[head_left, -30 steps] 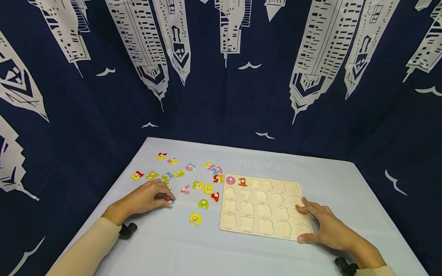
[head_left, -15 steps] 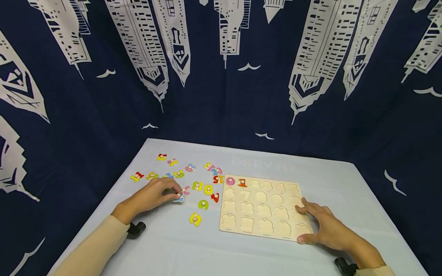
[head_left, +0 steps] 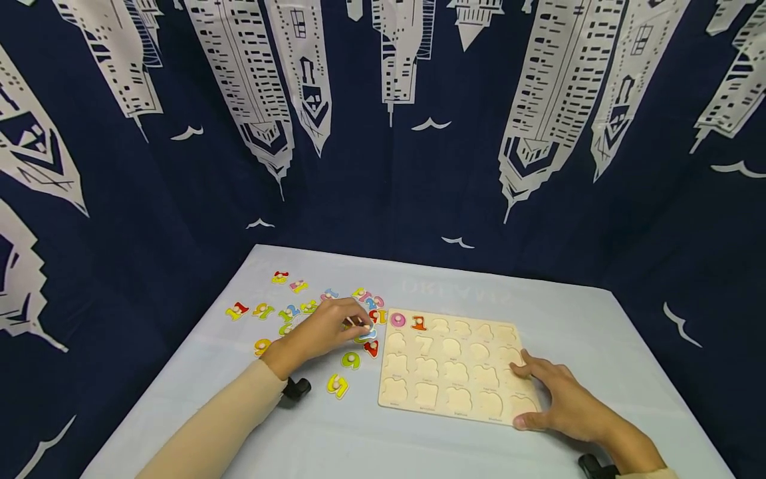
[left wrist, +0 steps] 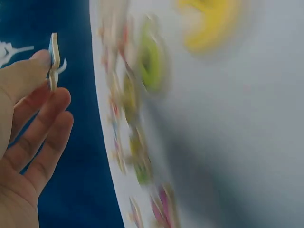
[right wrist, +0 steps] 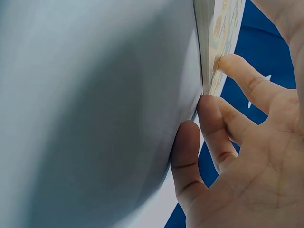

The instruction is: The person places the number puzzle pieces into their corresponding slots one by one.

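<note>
Table (head_left: 359, 439): flat top under a pale blue-grey cloth, backed by a dark blue curtain. On it, right of centre, a wooden puzzle board (head_left: 457, 372) with number-shaped recesses, a pink 0 (head_left: 397, 320) and an orange 1 (head_left: 419, 323) seated in its top row. Left of the board, scattered coloured number pieces (head_left: 287, 309), among them a yellow 5 (head_left: 337, 385), a green 9 (head_left: 350, 360) and a red 4 (head_left: 372, 348).

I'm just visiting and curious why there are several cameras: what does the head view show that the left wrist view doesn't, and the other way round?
Only the head view shows the wooden puzzle board with a pink 0 and an orange 1 set in it, and the right hand resting on the board's corner. Only the left wrist view shows the thin edge of the blue piece pinched at the fingertips, clear of the table. Both show the left hand and the loose coloured numbers, blurred in the wrist view.
</note>
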`<state>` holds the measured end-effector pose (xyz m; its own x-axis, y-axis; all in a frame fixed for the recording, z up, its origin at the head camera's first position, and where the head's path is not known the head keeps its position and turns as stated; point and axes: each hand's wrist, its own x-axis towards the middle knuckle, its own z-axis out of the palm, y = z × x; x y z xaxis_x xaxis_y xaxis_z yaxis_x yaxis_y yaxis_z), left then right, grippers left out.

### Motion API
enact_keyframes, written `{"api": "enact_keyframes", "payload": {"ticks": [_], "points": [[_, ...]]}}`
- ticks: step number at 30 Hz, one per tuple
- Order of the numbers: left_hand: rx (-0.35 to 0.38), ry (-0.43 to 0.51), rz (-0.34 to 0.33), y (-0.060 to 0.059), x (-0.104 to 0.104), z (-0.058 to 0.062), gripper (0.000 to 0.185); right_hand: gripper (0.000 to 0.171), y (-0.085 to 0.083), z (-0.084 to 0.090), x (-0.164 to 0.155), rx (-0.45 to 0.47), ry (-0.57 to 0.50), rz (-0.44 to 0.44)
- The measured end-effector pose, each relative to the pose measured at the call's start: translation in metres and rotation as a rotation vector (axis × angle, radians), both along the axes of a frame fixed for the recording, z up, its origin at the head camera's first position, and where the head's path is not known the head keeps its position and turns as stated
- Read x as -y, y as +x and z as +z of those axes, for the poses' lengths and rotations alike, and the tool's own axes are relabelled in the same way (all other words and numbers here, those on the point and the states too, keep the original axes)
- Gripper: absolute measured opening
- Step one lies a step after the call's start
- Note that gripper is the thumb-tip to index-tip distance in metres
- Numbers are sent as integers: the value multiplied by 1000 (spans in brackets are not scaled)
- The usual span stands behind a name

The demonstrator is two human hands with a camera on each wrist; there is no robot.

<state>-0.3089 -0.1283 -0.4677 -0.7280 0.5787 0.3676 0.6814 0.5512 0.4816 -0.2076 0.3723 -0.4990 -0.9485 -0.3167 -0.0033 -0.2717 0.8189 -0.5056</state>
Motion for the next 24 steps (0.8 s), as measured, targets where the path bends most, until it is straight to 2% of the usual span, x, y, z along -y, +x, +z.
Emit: {"api": "enact_keyframes", "payload": {"ticks": [7,13,20,24], "points": [[5,-27,2,-14,-61,4,11,101,2,-1,0,-20,6,11],[40,-5,-8,-30,-108,-2,9,102,0,0,1,-11,4,15],[152,-31,9,-45,-145,-10,9,103,-1,1,1,20,-16,19],[176,-67,22,-51,-159,-15,7,103,2,1,-1,11,-3,13]]}}
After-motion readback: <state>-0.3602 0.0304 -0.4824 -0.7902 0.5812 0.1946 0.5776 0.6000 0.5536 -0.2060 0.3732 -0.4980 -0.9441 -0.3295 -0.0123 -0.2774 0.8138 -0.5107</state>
